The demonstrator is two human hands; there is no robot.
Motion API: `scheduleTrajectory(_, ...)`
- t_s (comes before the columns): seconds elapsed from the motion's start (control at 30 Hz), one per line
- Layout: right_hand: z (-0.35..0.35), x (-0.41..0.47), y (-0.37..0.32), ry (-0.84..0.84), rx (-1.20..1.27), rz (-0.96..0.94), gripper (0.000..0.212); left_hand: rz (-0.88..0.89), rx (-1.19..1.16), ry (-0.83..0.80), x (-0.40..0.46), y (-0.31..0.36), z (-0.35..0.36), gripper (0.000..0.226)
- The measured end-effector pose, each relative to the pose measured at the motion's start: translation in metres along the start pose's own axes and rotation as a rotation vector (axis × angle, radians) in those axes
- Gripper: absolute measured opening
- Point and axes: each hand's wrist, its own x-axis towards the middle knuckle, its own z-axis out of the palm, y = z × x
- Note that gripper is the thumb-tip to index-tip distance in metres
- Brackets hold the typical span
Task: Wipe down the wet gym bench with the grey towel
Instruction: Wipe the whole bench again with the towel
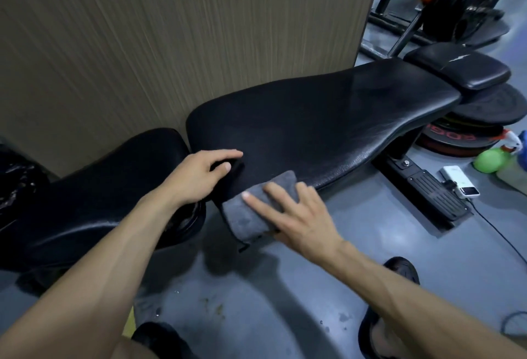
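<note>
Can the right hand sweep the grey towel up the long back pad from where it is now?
Probably yes. The right hand presses flat on the grey towel at the near edge of the back pad, and nothing lies on the pad ahead.

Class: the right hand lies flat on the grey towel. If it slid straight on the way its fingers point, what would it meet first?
The right hand points up-left over the grey towel. It would probably first meet the left hand resting at the bench pad's near end, though depth is unclear.

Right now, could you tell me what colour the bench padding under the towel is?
Black and glossy: the bench pad beneath the grey towel shows best in the head view.
</note>
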Motion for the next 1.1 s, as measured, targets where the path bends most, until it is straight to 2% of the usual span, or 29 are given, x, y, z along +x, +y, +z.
scheduleTrajectory(0.1,0.004,0.018,-0.038,-0.077,-0.002,-0.018,0.069,-0.082,-0.136,0.079,0.003,0.006,-0.006,0.032)
scheduleTrajectory(0.17,0.008,0.033,-0.053,-0.136,-0.012,-0.015,0.078,-0.123,-0.207,0.075,0.001,0.008,-0.008,0.032)
scheduleTrajectory(0.33,-0.001,0.032,-0.032,-0.208,-0.012,-0.116,0.095,-0.132,-0.136,0.007,-0.02,0.005,-0.014,0.035)
scheduleTrajectory(0.53,-0.02,0.002,0.043,-0.212,-0.075,-0.138,0.092,-0.033,0.013,-0.066,-0.023,0.036,-0.019,0.036)
scheduleTrajectory(0.63,-0.025,-0.001,0.063,-0.231,-0.101,-0.161,0.08,0.042,-0.024,-0.013,-0.017,0.048,-0.011,0.034)
scheduleTrajectory(0.73,-0.026,-0.002,0.087,-0.259,-0.117,-0.184,0.071,0.119,0.084,-0.009,-0.009,0.037,0.008,0.036)
scheduleTrajectory(0.87,-0.032,-0.024,0.15,-0.282,-0.162,-0.153,0.084,0.118,0.232,-0.026,0.013,0.028,0.03,0.053)
scheduleTrajectory(1.0,-0.044,-0.037,0.22,-0.341,-0.225,-0.084,0.098,0.156,0.251,-0.105,0.045,0.039,0.039,0.059)
scheduleTrajectory(1.1,-0.055,-0.043,0.276,-0.384,-0.279,-0.009,0.099,0.17,0.27,-0.14,0.063,0.042,0.048,0.058)
